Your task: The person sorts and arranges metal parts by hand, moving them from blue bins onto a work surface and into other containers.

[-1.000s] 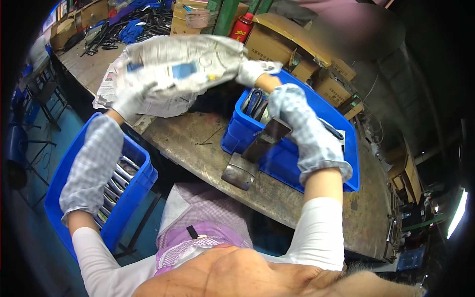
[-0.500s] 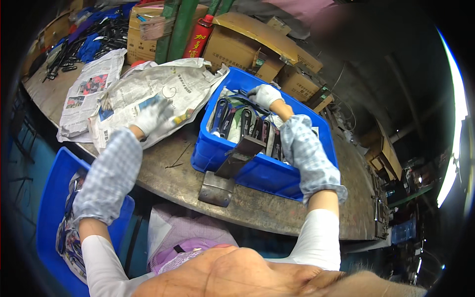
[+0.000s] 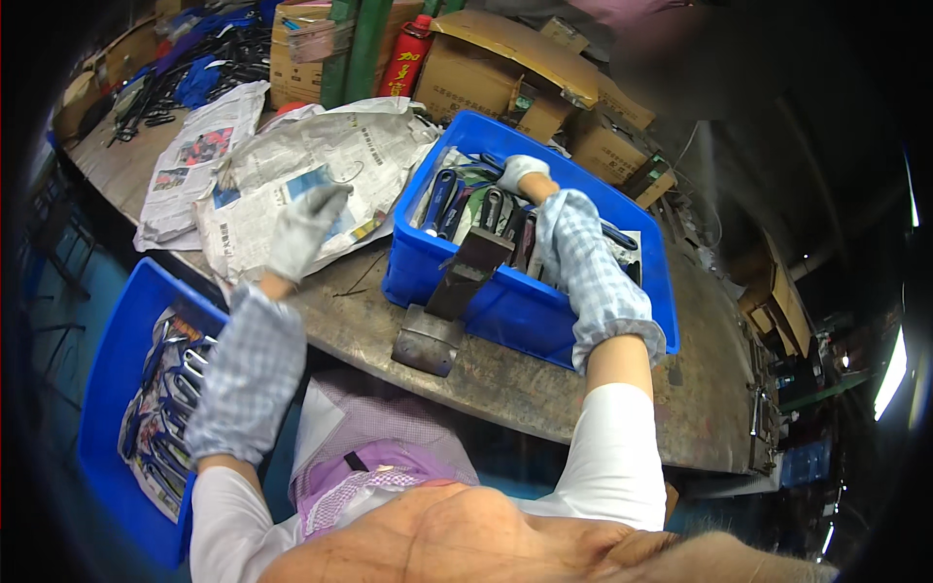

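My right hand (image 3: 526, 174), in a white glove, reaches into the far side of a blue plastic bin (image 3: 520, 335) on the table. Its fingers are down among the contents and mostly hidden. Inside that bin stand several flat, dark slotted handles (image 3: 491, 209), blue, black and purplish. My left hand (image 3: 306, 233), also gloved, hovers over the near part of a spread newspaper (image 3: 277, 180); its fingers are stretched out and nothing shows in them. Beneath my left forearm, a second blue bin (image 3: 126, 321) holds several similar handled pieces (image 3: 165, 408) on paper.
A dark metal block (image 3: 428, 340) with an upright bar sits at the near edge of the metal table (image 3: 345, 335). Behind stand cardboard boxes (image 3: 476, 78), a red bottle (image 3: 406, 56) and green posts (image 3: 360, 58). Loose black parts (image 3: 209, 63) pile up at far left.
My left hand has moved slightly right and nearer, its fingers closer together. The right hand stays in the bin, slightly lower among the contents. The view has shifted, showing more of the lower left bin.
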Demonstrator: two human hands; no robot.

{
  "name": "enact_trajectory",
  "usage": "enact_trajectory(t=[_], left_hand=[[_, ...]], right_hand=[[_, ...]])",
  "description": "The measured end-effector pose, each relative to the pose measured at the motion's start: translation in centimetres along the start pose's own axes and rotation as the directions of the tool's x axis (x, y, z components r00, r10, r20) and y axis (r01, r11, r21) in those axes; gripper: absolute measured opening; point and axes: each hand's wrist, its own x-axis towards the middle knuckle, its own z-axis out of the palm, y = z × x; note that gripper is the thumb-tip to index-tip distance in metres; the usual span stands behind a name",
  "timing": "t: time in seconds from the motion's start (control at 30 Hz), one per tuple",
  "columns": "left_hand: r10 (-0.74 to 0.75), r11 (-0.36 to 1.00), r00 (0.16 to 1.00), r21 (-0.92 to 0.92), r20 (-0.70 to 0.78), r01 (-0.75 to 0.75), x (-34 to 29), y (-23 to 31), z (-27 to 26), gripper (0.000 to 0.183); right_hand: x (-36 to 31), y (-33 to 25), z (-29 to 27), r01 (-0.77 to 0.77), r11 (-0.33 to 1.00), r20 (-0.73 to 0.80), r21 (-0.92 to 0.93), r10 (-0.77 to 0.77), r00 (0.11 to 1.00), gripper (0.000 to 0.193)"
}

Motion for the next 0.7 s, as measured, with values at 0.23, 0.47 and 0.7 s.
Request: enact_trajectory(t=[0.23,0.47,0.7], left_hand=[[0.187,0.973,0.981,0.130,0.050,-0.192,-18.3,-0.8,4.8,0.023],[0.473,0.846,0.875,0.328,-0.100,-0.420,-17.1,3.9,2.4,0.029],[0.519,0.795,0.846,0.293,0.124,-0.531,-15.2,9.0,1.3,0.046]], right_hand=[[-3.7,-1.5,-2.1,0.106,0.986,-0.167,0.132,-0.084,0.982,0.070],[-21.2,0.7,-10.1,0.470,0.431,-0.496,0.770,-0.059,0.866,0.059],[-39.7,-9.3,0.4,-0.060,0.019,0.060,0.998,-0.558,0.828,0.055]])
